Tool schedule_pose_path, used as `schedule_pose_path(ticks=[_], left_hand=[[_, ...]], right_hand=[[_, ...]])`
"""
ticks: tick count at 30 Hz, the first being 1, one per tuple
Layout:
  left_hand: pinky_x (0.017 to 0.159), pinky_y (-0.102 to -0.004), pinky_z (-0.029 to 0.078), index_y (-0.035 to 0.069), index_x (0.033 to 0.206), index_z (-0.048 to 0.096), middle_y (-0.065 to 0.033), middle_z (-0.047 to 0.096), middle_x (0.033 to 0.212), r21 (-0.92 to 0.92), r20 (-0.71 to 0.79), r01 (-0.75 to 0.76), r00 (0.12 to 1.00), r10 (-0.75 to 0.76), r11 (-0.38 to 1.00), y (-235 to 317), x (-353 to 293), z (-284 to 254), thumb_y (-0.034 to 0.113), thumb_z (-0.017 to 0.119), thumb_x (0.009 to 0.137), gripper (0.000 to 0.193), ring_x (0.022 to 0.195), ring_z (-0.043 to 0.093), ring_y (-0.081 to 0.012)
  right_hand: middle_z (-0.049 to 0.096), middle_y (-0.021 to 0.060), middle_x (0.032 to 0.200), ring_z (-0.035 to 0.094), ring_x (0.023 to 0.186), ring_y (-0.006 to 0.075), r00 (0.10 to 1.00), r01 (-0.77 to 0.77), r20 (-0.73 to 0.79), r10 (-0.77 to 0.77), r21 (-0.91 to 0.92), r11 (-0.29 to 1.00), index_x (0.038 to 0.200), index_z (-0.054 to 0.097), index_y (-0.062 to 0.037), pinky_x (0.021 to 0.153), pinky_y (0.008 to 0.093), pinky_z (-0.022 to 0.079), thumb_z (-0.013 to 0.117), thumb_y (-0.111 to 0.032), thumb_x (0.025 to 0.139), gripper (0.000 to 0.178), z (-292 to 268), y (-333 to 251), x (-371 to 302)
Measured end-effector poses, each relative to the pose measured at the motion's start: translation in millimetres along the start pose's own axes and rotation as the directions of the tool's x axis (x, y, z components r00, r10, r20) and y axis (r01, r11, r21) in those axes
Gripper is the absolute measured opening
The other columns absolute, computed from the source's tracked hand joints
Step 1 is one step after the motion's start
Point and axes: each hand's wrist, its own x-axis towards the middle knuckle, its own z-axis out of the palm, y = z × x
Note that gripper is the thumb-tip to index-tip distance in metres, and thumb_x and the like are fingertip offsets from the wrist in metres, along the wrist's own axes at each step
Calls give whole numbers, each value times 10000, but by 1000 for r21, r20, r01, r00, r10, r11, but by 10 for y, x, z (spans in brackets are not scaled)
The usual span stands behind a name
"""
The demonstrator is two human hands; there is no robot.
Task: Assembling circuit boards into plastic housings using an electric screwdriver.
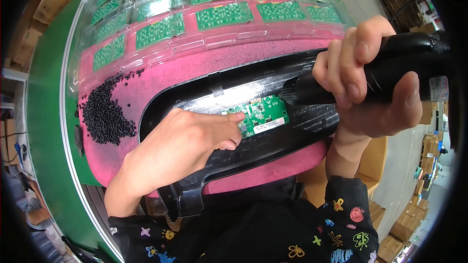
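Note:
My left hand [187, 134] reaches over a long black plastic housing [268, 148]. Its index fingertip presses on a green circuit board [267, 116] lying inside, while the other fingers are curled under. A white label strip runs along the board's near edge. In my right hand [363, 73] is a black electric screwdriver [399, 61], lying sideways, with the fingers wrapped round its body. The ridged nose of the tool meets the board's far right corner; the very tip is hidden there.
A pink mat [161, 63] lies under the housing. Tiny black screws [105, 112] are heaped on its left. Clear trays [204, 39] of green boards span the far side. A green surface [46, 112] runs along the left, where another person [36, 212] shows. Cardboard boxes [414, 209] stand right.

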Motion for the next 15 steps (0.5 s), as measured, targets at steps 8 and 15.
schedule_pose_path(ticks=[8,15], left_hand=[[630,-316,578,0,767,615,-104,668,784,-10,-3,-11,1000,11,1000,-13,-18,-3,-15,713,779,99,1047,683,-259],[643,-322,580,0,767,614,-106,667,784,-5,2,-16,1000,16,1000,2,-5,0,-17,714,776,102,1047,683,-264]], right_hand=[[478,-46,592,422,446,55,1000,-15,-7,16,115,993,950,486,-70,476,217,348,593,-542,863,491,45,15,-14],[470,-43,583,414,438,58,1000,5,-16,-5,-35,999,940,485,-57,470,221,338,598,-525,863,488,38,-1,-12]])
